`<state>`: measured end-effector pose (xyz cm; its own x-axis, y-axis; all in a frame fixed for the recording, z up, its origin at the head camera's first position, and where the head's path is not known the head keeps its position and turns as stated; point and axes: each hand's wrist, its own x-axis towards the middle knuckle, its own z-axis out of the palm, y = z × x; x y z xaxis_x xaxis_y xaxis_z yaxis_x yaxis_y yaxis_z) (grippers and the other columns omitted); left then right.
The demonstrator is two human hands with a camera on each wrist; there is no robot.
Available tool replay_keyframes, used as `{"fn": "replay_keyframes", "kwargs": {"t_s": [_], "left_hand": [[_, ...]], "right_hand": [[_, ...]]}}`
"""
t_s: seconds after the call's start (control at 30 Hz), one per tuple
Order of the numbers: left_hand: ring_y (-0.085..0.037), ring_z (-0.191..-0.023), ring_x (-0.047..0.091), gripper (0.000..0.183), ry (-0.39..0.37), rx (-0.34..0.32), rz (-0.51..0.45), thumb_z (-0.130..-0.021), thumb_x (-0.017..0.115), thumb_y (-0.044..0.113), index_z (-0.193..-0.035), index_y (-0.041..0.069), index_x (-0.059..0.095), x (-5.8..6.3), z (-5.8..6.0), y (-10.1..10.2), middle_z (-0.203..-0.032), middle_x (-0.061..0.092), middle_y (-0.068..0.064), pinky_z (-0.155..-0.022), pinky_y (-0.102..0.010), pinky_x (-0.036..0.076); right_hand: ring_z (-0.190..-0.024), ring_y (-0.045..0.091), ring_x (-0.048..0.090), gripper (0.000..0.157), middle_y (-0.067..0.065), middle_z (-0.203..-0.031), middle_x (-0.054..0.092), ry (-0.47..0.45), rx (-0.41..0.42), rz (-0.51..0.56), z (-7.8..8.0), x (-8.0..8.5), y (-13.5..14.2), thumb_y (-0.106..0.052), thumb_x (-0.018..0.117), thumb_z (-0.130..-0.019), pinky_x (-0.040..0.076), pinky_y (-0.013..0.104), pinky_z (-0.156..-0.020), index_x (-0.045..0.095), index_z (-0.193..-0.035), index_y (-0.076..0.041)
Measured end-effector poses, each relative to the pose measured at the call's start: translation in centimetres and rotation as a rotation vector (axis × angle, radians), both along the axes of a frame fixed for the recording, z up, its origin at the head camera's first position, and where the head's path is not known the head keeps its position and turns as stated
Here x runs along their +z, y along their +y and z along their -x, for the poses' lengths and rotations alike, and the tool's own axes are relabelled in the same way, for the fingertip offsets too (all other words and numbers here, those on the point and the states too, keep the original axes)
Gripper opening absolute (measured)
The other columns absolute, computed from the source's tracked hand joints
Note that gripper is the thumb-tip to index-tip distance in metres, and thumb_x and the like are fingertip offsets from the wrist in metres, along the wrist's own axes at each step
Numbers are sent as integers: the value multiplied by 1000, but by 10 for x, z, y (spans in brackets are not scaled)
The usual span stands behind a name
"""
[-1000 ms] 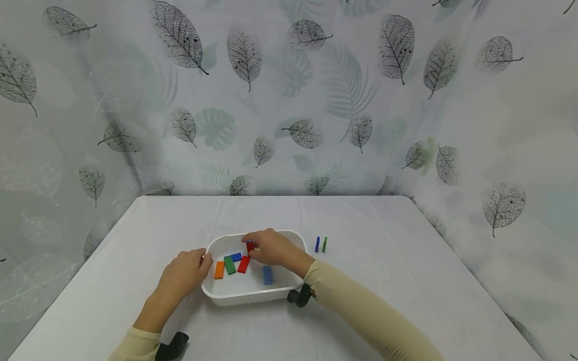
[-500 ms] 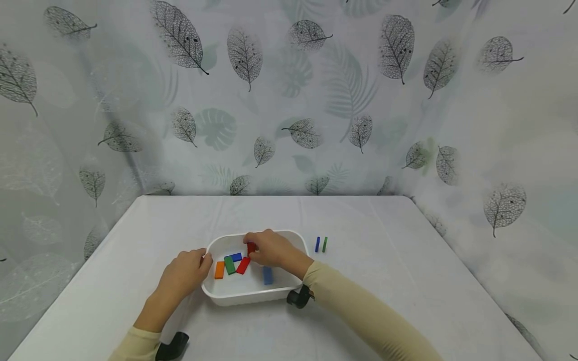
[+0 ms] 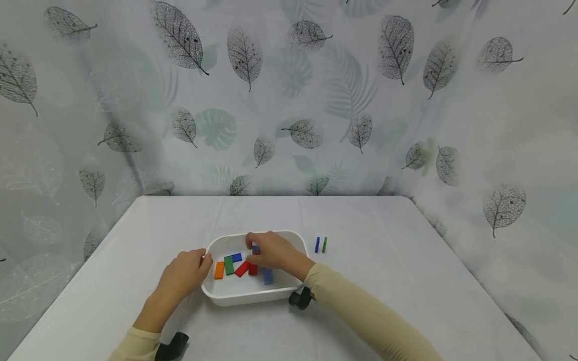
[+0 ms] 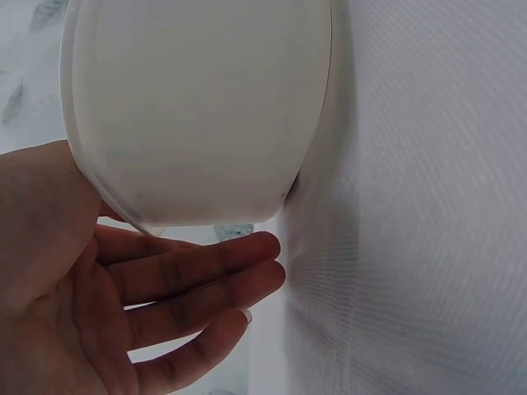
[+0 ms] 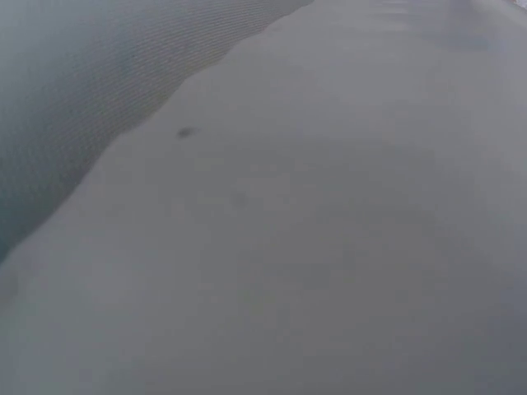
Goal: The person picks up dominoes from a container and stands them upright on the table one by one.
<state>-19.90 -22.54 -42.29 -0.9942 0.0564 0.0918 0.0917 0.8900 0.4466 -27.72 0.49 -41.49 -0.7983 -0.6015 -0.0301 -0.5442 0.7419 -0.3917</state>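
A white plastic tray (image 3: pixel 244 296) holds several small coloured blocks. My left hand (image 3: pixel 186 271) grips its left rim, thumb over the edge; in the left wrist view the other fingers (image 4: pixel 198 276) stretch under the tray's outer wall (image 4: pixel 198 115). My right hand (image 3: pixel 273 250) reaches inside over the far right part, thumb and index finger parted. A blue block (image 3: pixel 255 249) shows between them, partly hidden. Just below the thumb lies a red block (image 3: pixel 253 269), beside a second, slanted red block (image 3: pixel 242 268). The right wrist view shows only a blurred pale surface.
Also inside the tray lie an orange block (image 3: pixel 219 270), a green block (image 3: pixel 229 265), a blue block (image 3: pixel 237 257) and a lighter blue block (image 3: pixel 268 276). Right of the tray, a thin blue piece (image 3: pixel 317 244) and a thin green piece (image 3: pixel 324 244) stand on the white table (image 3: pixel 384 250).
The red block that was between my right thumb and index finger now lies nearer the front, below the thumb. The slanted red block has turned further. My left hand stays put.
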Motion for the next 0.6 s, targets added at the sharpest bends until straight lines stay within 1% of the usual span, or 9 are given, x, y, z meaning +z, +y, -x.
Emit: {"fn": "replay_keyframes", "kwargs": {"t_s": [0.13,0.23,0.37,0.47,0.6], "left_hand": [[-24,-70,59,40,-1,-1,0,-103,55,20,-123,-13,66,-1,-1,0,-104,72,-24,-68,-45,59],[-24,-70,59,40,3,-2,-1,-103,55,20,-122,-13,66,-1,0,-1,-103,72,-23,-67,-44,59],[-24,-71,60,40,9,-1,1,-103,55,20,-123,-13,66,0,0,1,-105,72,-25,-70,-47,60],[-25,-72,60,40,9,1,4,-103,55,21,-123,-13,66,0,1,1,-106,72,-25,-72,-49,60],[-24,-70,59,40,8,0,4,-103,55,21,-122,-12,66,-1,0,0,-104,72,-24,-68,-46,60]], "right_hand": [[-74,11,56,25,-6,-79,59,1,4,31,0,-1,1,-29,77,-96,46,24,-63,62,-114,-20],[-70,12,54,23,-5,-76,57,17,23,88,0,-1,4,-25,75,-97,44,24,-60,63,-115,-19],[-65,11,52,21,-4,-73,55,37,39,170,-1,1,8,-19,73,-98,42,23,-57,64,-117,-17],[-65,11,52,20,-5,-73,56,36,28,206,-2,2,11,-17,72,-99,43,22,-56,65,-118,-17],[-64,11,53,21,-5,-73,56,33,10,249,-6,4,14,-16,71,-99,46,23,-56,65,-119,-16]]}}
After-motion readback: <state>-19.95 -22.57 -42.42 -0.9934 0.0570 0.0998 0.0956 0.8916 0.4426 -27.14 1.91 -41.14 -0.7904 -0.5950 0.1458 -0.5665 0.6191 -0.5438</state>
